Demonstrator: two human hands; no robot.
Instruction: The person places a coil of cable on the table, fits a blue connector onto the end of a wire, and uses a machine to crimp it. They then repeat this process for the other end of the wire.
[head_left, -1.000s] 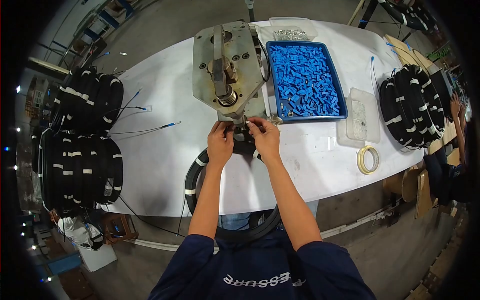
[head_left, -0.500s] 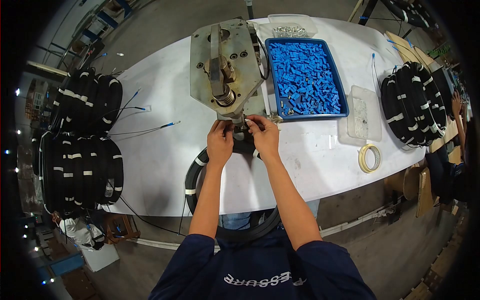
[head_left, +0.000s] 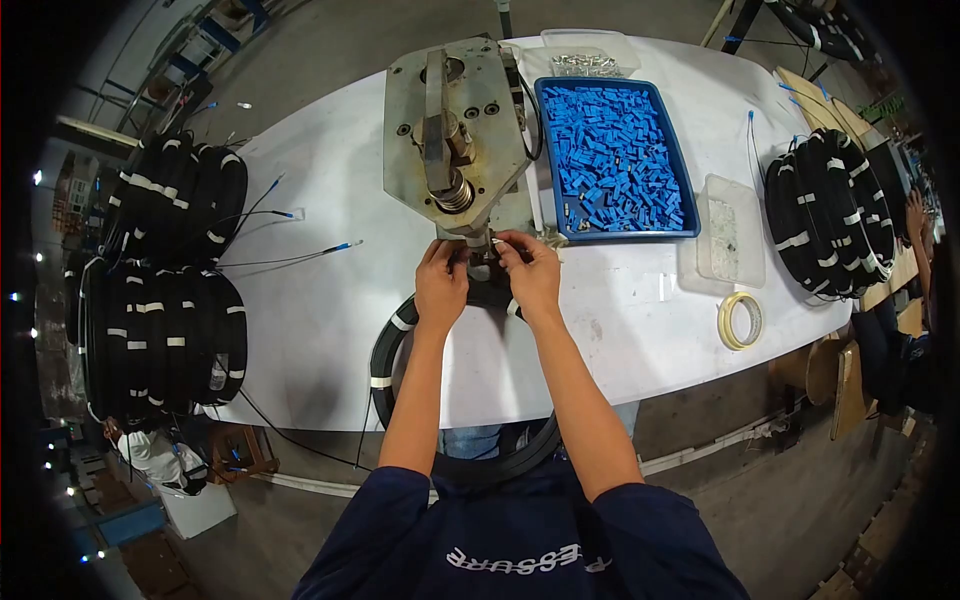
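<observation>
A grey metal press (head_left: 455, 130) stands at the table's middle, with a spring and lever on top. Both hands are at its lower front end. My left hand (head_left: 441, 285) has its fingers bent together at the left of the die area; what they hold is hidden. My right hand (head_left: 530, 275) pinches a small whitish piece at the right of the die area. A black cable coil (head_left: 383, 350) with white tape bands hangs below the press, passing under my forearms and over the table edge.
Right of the press are a blue tray (head_left: 692, 215) of blue connectors, clear boxes (head_left: 748, 235) and a tape roll (head_left: 723, 320). Taped cable coils stand at left (head_left: 165, 340) and right (head_left: 825, 215). At the far right another person's hand (head_left: 915, 215) shows.
The view has shifted very slightly. Both hands keep their places at the press, with no clear change in their grip.
</observation>
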